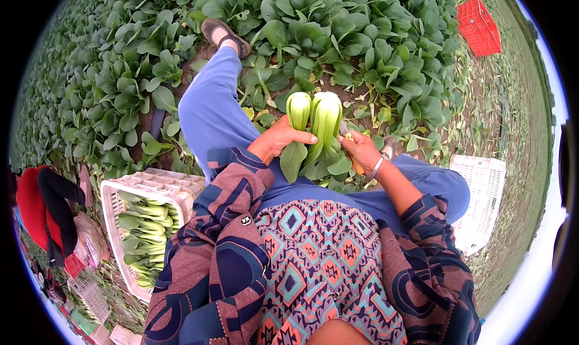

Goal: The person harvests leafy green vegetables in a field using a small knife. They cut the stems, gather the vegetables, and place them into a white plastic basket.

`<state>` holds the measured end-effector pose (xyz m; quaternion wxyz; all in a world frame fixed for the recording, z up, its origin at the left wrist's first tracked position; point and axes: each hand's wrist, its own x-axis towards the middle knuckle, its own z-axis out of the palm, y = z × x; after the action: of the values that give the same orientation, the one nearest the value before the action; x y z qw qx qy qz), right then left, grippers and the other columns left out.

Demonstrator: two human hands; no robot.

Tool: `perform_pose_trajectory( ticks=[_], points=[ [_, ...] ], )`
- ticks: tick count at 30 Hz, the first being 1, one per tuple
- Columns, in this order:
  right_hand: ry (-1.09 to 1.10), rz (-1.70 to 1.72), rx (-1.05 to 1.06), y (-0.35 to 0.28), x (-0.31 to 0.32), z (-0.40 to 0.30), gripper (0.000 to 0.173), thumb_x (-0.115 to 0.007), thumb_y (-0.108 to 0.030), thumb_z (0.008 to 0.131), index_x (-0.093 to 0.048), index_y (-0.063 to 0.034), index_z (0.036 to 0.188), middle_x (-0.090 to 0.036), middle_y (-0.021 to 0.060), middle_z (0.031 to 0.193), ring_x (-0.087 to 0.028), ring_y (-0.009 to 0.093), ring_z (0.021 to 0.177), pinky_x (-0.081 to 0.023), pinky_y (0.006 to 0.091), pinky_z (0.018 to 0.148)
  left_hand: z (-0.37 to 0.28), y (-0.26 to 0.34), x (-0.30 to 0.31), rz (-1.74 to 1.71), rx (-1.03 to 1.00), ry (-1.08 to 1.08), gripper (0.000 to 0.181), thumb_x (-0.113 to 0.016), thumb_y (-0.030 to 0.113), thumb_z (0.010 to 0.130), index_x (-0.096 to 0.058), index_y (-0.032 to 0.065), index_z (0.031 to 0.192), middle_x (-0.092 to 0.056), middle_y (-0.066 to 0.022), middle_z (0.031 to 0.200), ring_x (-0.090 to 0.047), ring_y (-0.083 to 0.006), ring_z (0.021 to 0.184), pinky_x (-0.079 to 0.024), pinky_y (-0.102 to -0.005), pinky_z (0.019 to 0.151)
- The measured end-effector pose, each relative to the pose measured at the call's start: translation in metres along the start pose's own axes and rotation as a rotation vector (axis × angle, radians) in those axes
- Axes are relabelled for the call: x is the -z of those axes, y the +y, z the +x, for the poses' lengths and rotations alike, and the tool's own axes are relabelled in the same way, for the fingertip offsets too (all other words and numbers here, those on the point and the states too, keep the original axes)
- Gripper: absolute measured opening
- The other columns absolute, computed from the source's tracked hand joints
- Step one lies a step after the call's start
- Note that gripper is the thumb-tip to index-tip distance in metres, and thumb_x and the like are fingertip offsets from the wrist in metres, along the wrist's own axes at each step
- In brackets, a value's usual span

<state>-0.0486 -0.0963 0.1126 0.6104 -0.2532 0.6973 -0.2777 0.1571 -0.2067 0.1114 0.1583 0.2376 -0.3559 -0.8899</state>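
Two cut heads of bok choy, a smaller one (298,112) and a larger one (325,119), stand side by side with their pale bases up and leaves hanging down. My left hand (285,137) grips them, its thumb across the stalks. In my right hand (362,150) is a knife with an orange-yellow handle (357,165); part of its blade (344,128) shows close beside the larger head. The right fingers are near that head's stalks; whether they touch it I cannot tell.
Rows of growing bok choy (307,37) spread ahead and left. A white plastic crate (106,209) at my left holds many cut heads (147,232). Another white crate (479,196) lies right, a red crate (479,28) far right. A person in red (31,205) bends at far left.
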Motion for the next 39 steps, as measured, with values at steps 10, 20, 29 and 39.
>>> perform_pose_trajectory(
  ticks=[10, 20, 29, 39],
  points=[
    [0.123, -1.210, 0.063, 0.060, 0.056, 0.034, 0.031, -0.064, -0.026, 0.074, -0.057, -0.0021, 0.093, -0.062, 0.0208, 0.089, -0.057, 0.036, 0.090, -0.046, 0.0413, 0.079, -0.008, 0.007, 0.009, -0.030, -0.106, 0.110, 0.050, -0.068, -0.004, 0.067, -0.054, 0.0024, 0.114, -0.061, -0.0063, 0.103, -0.058, -0.0174, 0.095, -0.044, -0.0308, 0.087],
    [0.115, 0.456, 0.383, -0.053, -0.020, -0.033, 0.036, -0.063, -0.025, 0.083, -0.051, -0.0037, 0.110, -0.058, 0.0011, 0.075, -0.048, 0.007, 0.043, -0.038, 0.0197, 0.036, -0.001, -0.012, -0.016, 0.169, -0.190, -0.081, 0.063, -0.072, 0.000, 0.065, -0.045, 0.0056, 0.121, -0.054, -0.0017, 0.108, -0.050, -0.0133, 0.100, -0.041, -0.0292, 0.088],
    [0.130, 0.604, 0.530, -0.066, -0.055, -0.060, 0.041, -0.065, -0.012, 0.080, -0.046, -0.0012, 0.116, -0.059, 0.0015, 0.079, -0.047, 0.006, 0.048, -0.039, 0.0173, 0.043, -0.029, -0.018, -0.048, -0.046, -0.235, -0.238, 0.052, -0.074, 0.007, 0.069, -0.050, 0.0081, 0.115, -0.057, -0.0014, 0.107, -0.051, -0.0131, 0.103, -0.039, -0.0275, 0.091],
    [0.213, 0.070, 0.641, -0.125, -0.036, -0.089, 0.037, -0.049, -0.030, 0.092, -0.050, -0.0018, 0.116, -0.059, 0.0069, 0.083, -0.046, 0.008, 0.042, -0.038, 0.0205, 0.038, -0.043, 0.008, -0.061, 0.073, -0.158, -0.065, 0.055, -0.077, 0.002, 0.062, -0.052, 0.0051, 0.111, -0.057, -0.0019, 0.100, -0.054, -0.0131, 0.093, -0.045, -0.0291, 0.083]
  ],
)
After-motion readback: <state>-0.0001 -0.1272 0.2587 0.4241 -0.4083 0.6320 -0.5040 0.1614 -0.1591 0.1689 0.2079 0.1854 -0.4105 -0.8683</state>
